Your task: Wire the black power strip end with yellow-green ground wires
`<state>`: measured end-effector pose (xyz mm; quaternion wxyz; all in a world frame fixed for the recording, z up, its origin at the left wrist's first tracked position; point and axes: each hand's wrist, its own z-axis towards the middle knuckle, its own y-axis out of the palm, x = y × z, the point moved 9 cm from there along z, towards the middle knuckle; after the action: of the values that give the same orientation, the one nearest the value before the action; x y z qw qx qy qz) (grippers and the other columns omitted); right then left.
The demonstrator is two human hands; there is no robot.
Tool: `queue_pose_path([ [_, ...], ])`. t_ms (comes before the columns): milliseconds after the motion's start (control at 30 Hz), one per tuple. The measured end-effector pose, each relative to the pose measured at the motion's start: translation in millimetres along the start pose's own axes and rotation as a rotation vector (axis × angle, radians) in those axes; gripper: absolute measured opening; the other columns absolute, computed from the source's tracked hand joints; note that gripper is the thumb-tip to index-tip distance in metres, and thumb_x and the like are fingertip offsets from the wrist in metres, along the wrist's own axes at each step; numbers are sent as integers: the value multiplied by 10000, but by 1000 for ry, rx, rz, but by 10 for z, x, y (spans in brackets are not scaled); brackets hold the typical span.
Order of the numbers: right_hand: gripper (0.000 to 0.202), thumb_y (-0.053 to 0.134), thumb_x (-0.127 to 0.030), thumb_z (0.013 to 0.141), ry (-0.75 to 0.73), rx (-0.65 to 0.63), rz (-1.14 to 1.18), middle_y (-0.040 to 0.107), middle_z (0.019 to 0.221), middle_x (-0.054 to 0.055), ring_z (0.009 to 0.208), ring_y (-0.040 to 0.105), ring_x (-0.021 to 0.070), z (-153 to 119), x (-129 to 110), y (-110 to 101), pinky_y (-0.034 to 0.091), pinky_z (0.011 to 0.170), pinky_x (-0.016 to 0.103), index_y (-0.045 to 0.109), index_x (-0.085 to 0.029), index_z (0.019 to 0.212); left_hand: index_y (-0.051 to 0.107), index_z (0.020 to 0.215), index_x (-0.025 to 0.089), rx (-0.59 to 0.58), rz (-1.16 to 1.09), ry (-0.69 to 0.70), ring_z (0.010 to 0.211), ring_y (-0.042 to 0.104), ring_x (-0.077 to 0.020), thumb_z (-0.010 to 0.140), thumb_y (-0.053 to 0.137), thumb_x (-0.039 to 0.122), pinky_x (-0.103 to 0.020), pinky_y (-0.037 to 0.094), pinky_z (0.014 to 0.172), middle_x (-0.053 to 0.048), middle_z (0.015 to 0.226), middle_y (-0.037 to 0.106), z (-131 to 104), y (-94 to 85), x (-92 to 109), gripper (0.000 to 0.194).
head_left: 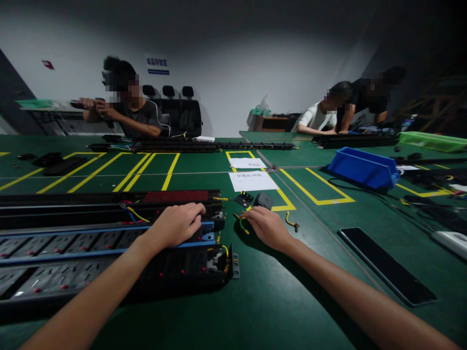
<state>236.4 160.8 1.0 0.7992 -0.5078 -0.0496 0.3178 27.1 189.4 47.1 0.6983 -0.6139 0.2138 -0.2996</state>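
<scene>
The left hand [180, 223] lay palm down over the blue-edged socket strip [122, 241] on the near left, fingers bent and partly curled; whether it gripped an edge could not be told. To its right, the right hand [268, 227] had its fingers drawn together at a short yellow-green wire [243, 226] on the green table [262, 296]; a firm pinch could not be made out. Another short wire [291, 221] lay just right of that hand, a black block [263, 200] just beyond.
</scene>
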Motion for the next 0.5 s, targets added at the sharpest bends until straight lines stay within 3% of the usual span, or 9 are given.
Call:
queue_pose_path([
  [500, 224, 463, -137, 997, -9, 1, 26, 682, 1004, 82, 919, 621, 218, -3, 2, -1, 497, 780, 326, 650, -210, 1095, 583, 1114, 239, -25, 24, -6, 996, 695, -264, 978, 386, 278, -404, 520, 816, -52, 1093, 710, -2, 12, 2, 242],
])
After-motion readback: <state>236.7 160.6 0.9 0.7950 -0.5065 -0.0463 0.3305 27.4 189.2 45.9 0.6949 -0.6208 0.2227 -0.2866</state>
